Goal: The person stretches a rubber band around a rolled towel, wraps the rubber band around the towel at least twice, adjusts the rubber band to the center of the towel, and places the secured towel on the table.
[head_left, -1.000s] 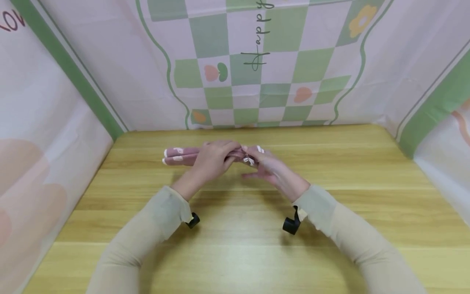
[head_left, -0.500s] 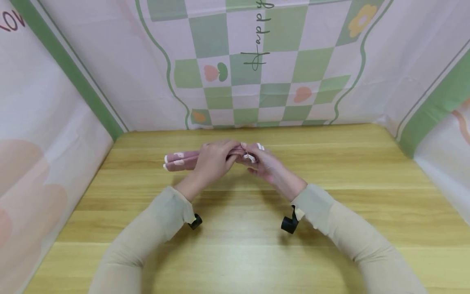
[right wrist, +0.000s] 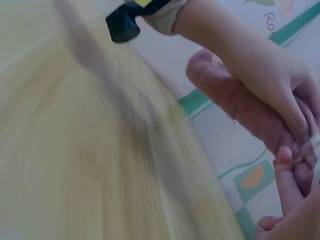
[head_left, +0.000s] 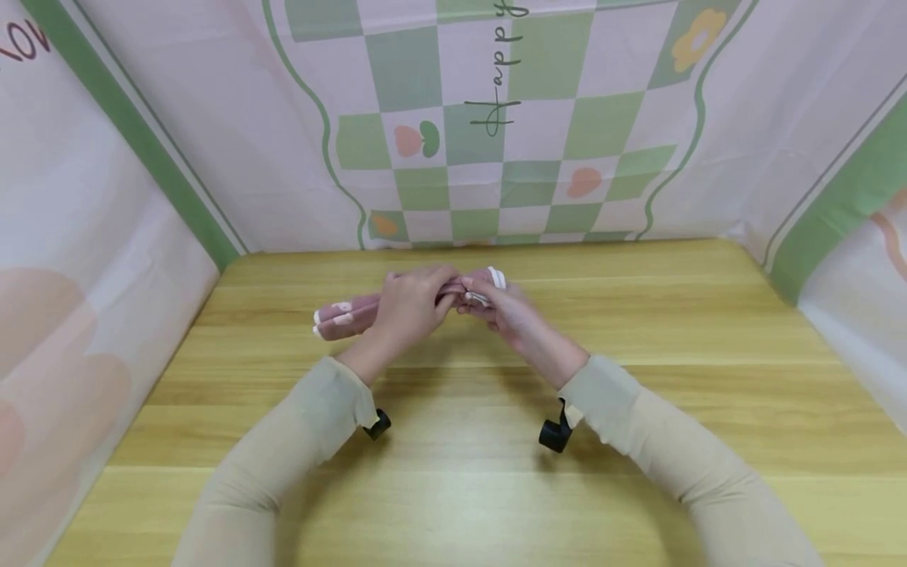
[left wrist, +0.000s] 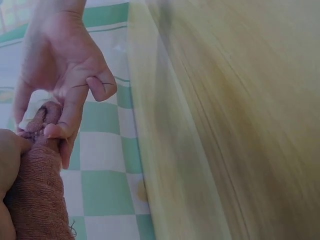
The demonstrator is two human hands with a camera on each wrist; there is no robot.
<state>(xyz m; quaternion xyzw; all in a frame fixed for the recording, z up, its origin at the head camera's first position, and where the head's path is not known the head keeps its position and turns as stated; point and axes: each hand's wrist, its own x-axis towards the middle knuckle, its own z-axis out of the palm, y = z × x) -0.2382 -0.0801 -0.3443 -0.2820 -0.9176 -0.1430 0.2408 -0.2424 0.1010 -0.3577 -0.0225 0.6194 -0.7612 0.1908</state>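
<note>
The left hand (head_left: 409, 303) has its grip closed around the middle of a rolled pair of dusty-pink socks (head_left: 350, 314), fingers curled over the top of the roll and thumb underneath. The right hand (head_left: 500, 309) meets it at the roll's right end, where thumb and forefinger pinch the white-edged cuff (head_left: 495, 277); in the left wrist view the right hand (left wrist: 67, 75) shows that pinch on the tip of the roll (left wrist: 37, 190), with the other fingers bent loosely away. In the right wrist view the left hand (right wrist: 280, 85) lies over the roll (right wrist: 235, 100), and the fingertips of the two hands touch.

Both forearms, in beige sleeves (head_left: 298, 425), reach forward from the near edge and angle inward, so the hands come together just above the far middle of the worktop (head_left: 453, 472). A black camera mount (head_left: 554, 433) sits under the right wrist and another (head_left: 375, 425) under the left.

The socks form a tight tube of ribbed knit, pink with small white patches near the left end, which sticks out to the left of the left hand and tilts down toward the wooden surface. Whether that end touches the wood cannot be told.

Behind the worktop hangs a backdrop (head_left: 496, 142) of green and white checks with flowers and script lettering.
</note>
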